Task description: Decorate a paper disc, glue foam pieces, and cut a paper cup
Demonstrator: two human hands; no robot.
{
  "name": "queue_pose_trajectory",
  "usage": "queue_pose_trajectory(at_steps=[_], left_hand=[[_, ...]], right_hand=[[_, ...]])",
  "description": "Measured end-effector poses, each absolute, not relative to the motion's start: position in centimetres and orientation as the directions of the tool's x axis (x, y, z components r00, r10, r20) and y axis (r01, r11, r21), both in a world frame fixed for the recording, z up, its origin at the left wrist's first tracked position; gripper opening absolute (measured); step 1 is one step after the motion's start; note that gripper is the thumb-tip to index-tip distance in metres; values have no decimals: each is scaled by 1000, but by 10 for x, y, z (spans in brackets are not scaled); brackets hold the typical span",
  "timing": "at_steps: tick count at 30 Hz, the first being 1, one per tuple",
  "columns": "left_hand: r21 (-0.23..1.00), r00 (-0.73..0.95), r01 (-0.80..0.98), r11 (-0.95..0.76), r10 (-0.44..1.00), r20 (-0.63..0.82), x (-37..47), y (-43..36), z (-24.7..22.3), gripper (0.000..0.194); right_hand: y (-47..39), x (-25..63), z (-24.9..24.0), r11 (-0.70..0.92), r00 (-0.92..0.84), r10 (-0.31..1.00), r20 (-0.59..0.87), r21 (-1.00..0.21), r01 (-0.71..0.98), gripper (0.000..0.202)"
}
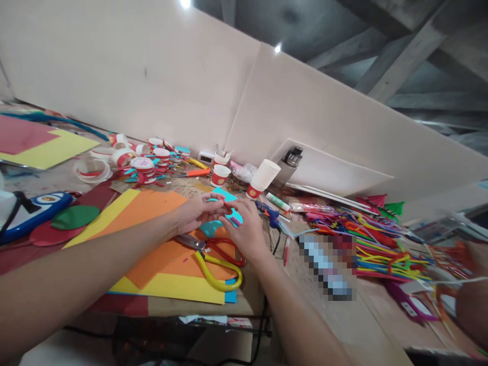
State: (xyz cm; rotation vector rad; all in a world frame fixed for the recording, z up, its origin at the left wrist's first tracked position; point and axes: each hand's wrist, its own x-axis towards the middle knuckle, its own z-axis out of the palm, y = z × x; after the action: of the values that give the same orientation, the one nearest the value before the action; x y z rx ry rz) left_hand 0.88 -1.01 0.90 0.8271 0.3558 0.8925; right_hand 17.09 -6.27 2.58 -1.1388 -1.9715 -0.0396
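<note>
My left hand (198, 211) and my right hand (246, 226) meet over the coloured paper, fingertips close together. Between them is a small dark red piece (227, 206), pinched by the fingers of both hands; its shape is hard to make out. Under and beside the hands lie scissors (219, 277) with one yellow and one red handle, blades pointing left. They rest on orange paper (152, 254) and yellow paper (183, 288). Some cyan paper (210, 229) shows beneath the hands, with a small purple piece by the right fingers.
Paper cups (220, 176) and a bottle (287, 165) stand behind the hands. A blue glue gun (271, 216) lies right, near pipe cleaners (381, 254). Decorated cup pieces (144, 170) and green and red discs (75, 217) are left. Part of another person shows far right.
</note>
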Motion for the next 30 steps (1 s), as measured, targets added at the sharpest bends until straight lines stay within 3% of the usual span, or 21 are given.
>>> queue_pose_trajectory(at_steps=[4, 8, 13, 17, 24, 30], left_hand=[[764, 596, -536, 359, 802, 42, 13, -13, 5, 27], [790, 616, -491, 367, 788, 17, 14, -15, 1, 33], [951, 563, -261, 169, 826, 8, 15, -20, 4, 35], [992, 523, -98, 76, 852, -13, 15, -25, 9, 27], [992, 522, 68, -104, 851, 54, 15, -26, 8, 24], [983, 484, 130, -132, 874, 54, 14, -23, 6, 27]], right_hand=[[-62, 172, 22, 572, -190, 675, 713, -343, 745, 13], [-66, 172, 23, 533, -147, 695, 704, -366, 763, 13], [-72, 172, 24, 436, 12, 819, 573, -636, 637, 9], [-71, 172, 21, 353, 92, 885, 457, -784, 510, 8], [-77, 167, 26, 310, 134, 897, 422, -814, 490, 15], [-63, 185, 24, 300, -8, 941, 338, -822, 485, 23]])
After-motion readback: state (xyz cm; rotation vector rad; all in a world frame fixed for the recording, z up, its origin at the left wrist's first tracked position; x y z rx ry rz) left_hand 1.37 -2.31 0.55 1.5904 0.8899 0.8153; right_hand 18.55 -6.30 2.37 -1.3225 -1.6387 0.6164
